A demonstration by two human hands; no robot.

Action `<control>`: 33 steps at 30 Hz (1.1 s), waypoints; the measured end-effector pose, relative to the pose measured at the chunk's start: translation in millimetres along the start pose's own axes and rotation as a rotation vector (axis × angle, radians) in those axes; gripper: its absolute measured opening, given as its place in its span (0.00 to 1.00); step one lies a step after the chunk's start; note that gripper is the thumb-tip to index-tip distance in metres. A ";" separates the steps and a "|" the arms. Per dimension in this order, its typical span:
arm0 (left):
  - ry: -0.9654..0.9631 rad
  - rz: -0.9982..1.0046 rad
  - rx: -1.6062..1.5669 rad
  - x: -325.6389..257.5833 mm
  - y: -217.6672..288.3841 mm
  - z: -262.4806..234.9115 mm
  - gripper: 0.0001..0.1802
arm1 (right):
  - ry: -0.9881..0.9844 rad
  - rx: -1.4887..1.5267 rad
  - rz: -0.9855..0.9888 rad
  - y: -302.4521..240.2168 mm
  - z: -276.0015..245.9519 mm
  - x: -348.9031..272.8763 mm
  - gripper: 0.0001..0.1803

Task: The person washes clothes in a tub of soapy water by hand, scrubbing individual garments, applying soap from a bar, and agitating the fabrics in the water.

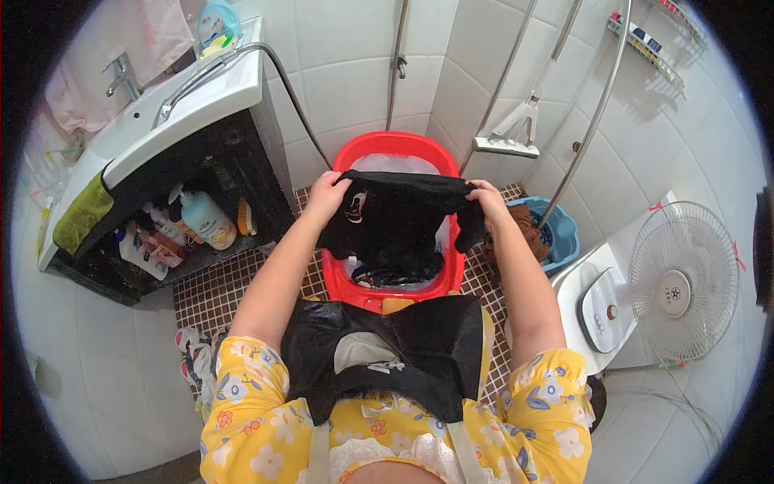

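Observation:
A black garment is stretched out between my two hands over a red tub. My left hand is closed on its upper left corner. At the opposite corner, my right hand grips the cloth the same way. The garment bears a small light print near its left side, and its lower part hangs toward the tub. Whitish suds show in the tub behind the cloth, and dark wet fabric lies at its near end. Something yellow sits by the tub's near rim, its kind unclear.
To the left stands a white sink above a dark cabinet holding several bottles, a pump bottle among them. A shower hose hangs off the sink. At right are a blue basin with brown cloth, a mop and a fan.

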State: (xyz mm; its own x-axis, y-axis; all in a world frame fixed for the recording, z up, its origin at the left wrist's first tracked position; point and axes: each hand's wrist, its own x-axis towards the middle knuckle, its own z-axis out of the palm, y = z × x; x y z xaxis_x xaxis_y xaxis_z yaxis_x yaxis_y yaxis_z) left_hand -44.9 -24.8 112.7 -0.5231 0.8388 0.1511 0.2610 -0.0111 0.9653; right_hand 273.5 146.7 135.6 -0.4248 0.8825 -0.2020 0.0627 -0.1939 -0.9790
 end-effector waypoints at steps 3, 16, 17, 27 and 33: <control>-0.045 -0.016 -0.074 -4.2 37.6 4.8 0.12 | 0.032 0.081 0.033 13.1 1.0 -4.5 0.18; -0.213 0.195 0.324 -14.6 122.1 37.2 0.12 | 0.539 -0.920 -0.201 65.2 13.1 -27.1 0.19; -0.237 0.137 0.329 -16.0 130.3 46.9 0.12 | 0.569 -0.861 -0.239 70.4 23.6 -28.2 0.18; 0.121 -0.464 -0.539 39.9 80.6 79.6 0.08 | -0.112 -0.985 -0.574 76.4 140.7 -133.7 0.43; 0.104 -0.515 -1.030 17.6 97.7 110.8 0.06 | 0.358 -0.726 -0.119 117.1 120.0 -84.1 0.54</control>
State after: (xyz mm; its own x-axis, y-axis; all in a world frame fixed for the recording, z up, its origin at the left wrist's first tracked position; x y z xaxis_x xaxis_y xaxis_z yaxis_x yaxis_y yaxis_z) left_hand 61.3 49.2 186.1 -0.4518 0.8246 -0.3405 -0.7629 -0.1593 0.6266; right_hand 208.2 -1.6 41.2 -0.1593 0.9868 0.0284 0.6566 0.1274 -0.7434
